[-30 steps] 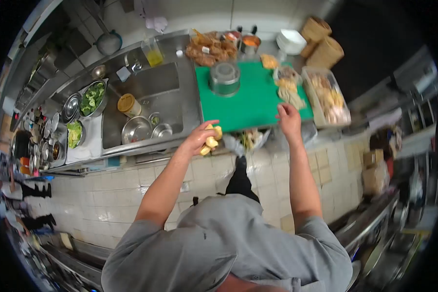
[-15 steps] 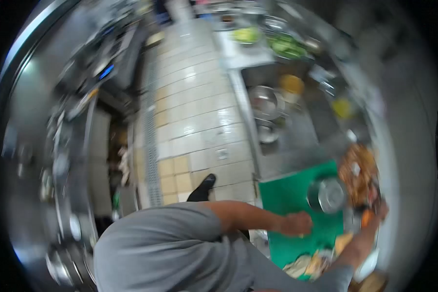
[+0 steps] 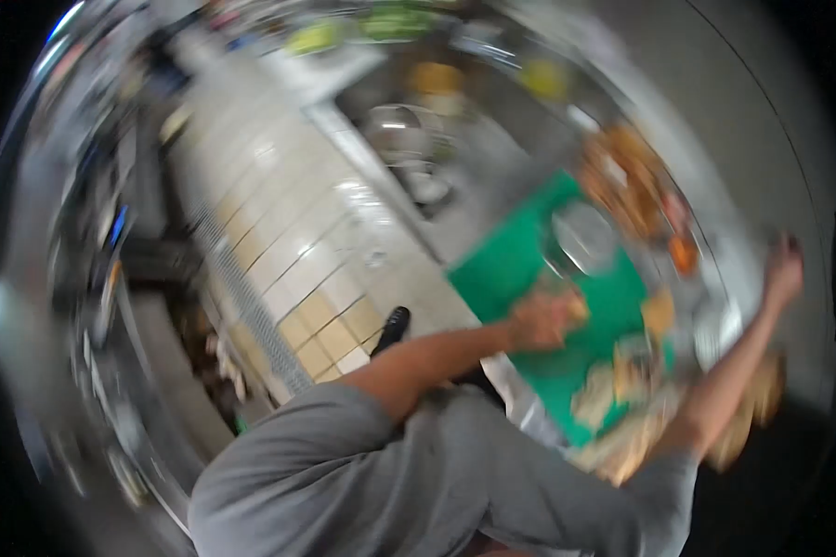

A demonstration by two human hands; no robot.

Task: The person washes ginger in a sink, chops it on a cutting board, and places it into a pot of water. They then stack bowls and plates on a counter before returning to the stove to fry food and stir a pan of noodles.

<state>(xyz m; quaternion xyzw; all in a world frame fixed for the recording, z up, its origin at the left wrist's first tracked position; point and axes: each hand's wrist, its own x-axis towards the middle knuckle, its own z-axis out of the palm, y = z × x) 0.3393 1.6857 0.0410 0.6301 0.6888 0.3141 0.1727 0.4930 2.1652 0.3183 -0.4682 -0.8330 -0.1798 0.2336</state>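
Note:
My left hand (image 3: 546, 317) is over the green cutting board (image 3: 492, 269), its fingers curled. A small pale-yellow bit shows at its fingertips, too blurred to name. Just beyond it on the board is a round metal pot (image 3: 585, 237). My right hand (image 3: 784, 274) is out to the right, past the board and against the grey wall side. Its fingers are smeared by motion, and a small dark spot shows at its top. Pale food pieces (image 3: 593, 397) lie at the near end of the board, beside a clear container (image 3: 636, 367).
An orange-brown bagged heap (image 3: 630, 176) and a small orange item (image 3: 683, 252) lie beyond the board. A white dish (image 3: 715, 334) is near my right forearm. Metal bowls (image 3: 401, 130) stand in the sink area. A tiled floor (image 3: 293, 232) runs along the left.
The view has turned, so the counter appears higher and tilted. My right hand has moved from beside the orange item outward to the right. My left hand stays over the board.

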